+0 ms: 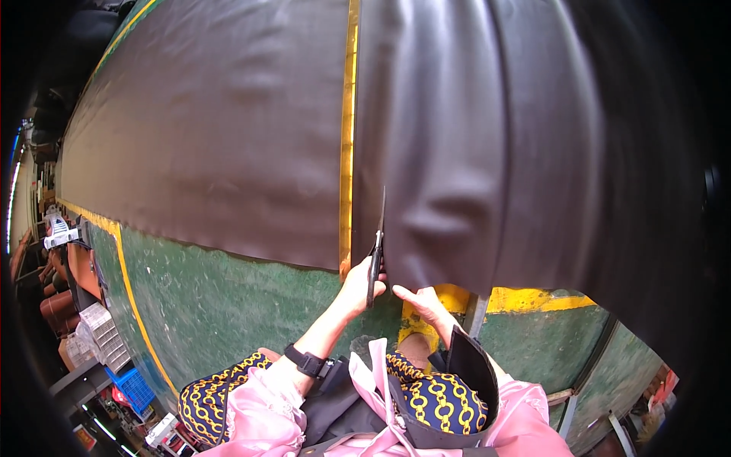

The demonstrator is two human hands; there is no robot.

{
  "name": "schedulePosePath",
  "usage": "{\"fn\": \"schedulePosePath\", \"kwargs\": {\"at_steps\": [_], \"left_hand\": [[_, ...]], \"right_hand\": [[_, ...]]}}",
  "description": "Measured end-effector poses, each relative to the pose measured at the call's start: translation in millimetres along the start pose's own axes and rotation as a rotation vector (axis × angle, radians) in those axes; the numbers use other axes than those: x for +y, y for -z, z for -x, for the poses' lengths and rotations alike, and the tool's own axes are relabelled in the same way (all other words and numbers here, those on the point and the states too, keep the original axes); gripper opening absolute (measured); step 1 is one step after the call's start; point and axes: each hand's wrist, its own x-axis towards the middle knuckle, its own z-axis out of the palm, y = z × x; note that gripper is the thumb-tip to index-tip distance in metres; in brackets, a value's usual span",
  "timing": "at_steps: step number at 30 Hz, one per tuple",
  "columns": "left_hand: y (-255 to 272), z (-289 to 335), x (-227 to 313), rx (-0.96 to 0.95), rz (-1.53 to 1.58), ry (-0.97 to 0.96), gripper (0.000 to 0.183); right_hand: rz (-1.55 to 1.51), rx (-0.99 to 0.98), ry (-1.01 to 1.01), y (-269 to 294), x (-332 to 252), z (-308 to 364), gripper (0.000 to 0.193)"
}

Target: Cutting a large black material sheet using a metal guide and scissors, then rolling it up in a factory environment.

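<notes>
My left hand (358, 288), with a black band on its wrist, is closed round the black handles of a pair of scissors (377, 247). Their narrow blades point away from me, along the left edge of a dark brown leather-like sheet (457, 137). At the near edge of that sheet is my right hand (429, 305). Its thumb shows at the edge while the fingers go out of sight beneath, apparently pinching the material. A second dark sheet (205, 160) lies flat on the left, and a narrow yellow strip (349, 145) runs between the two.
Green floor (213, 286) with yellow lines shows in front of the sheets. The right sheet has raised folds and spreads to the far right. At the left stand a blue basket (133, 390) and cluttered goods. A metal leg (477, 314) is near my right hand.
</notes>
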Motion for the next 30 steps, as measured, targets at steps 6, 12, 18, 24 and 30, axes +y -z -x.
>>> {"fn": "schedulePosePath", "kwargs": {"at_steps": [6, 12, 18, 24, 30], "left_hand": [[6, -9, -19, -0.005, -0.032, -0.102, 0.064], [7, -10, -21, -0.019, -0.06, -0.126, 0.064], [9, -19, -35, 0.004, -0.23, -0.214, 0.058], [1, -28, -46, 0.074, -0.31, -0.256, 0.051], [-1, -31, -43, 0.077, -0.332, -0.247, 0.051]], "right_hand": [[-0.903, 0.102, 0.076, -14, -15, -36, 0.028], [-1.049, 0.222, -0.014, -30, -51, -85, 0.027], [-0.552, 0.313, -0.019, -43, -50, -76, 0.022], [-0.434, 0.393, 0.037, -46, -37, -79, 0.022], [-0.349, 0.339, 0.113, -44, -41, -76, 0.024]]}}
